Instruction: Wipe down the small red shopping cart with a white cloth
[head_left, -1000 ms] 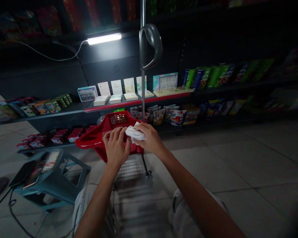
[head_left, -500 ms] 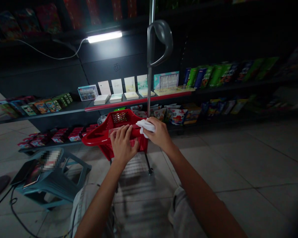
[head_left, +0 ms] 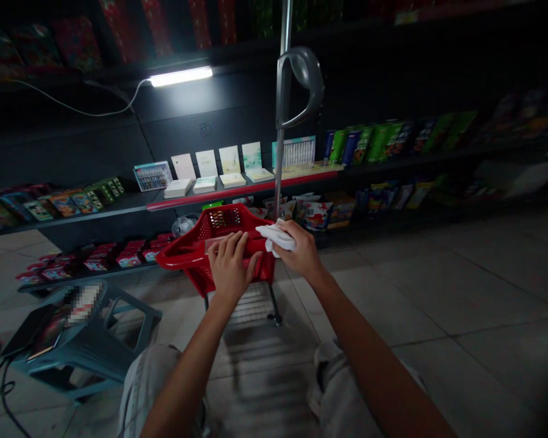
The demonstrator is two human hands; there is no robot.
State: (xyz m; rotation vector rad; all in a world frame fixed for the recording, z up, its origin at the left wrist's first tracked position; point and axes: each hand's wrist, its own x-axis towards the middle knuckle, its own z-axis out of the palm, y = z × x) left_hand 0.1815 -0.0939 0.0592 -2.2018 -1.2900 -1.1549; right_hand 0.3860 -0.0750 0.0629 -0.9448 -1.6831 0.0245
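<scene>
Head view, left to right. Shows blue-grey stool (head_left: 89, 344) on tiled floor (head_left: 438, 292), dark flat items (head_left: 27, 331) on top. Then red basket (head_left: 182, 255), tilted, in front of stocked shelves (head_left: 237, 190). Left hand (head_left: 228, 271) flat across its near rim, fingers (head_left: 232, 244) slightly spread, clasping nothing. Just beside, right hand (head_left: 304, 250) bunched tight around white cloth (head_left: 275, 236), pressing it onto the basket's right corner, close to grey pole (head_left: 279, 164) with looped handle (head_left: 313, 76).

There are two hands, the left hand (head_left: 229, 272) and the right hand (head_left: 304, 253), one white cloth (head_left: 274, 235), one red basket (head_left: 186, 253), one stool (head_left: 94, 348) and one lamp (head_left: 180, 76).
</scene>
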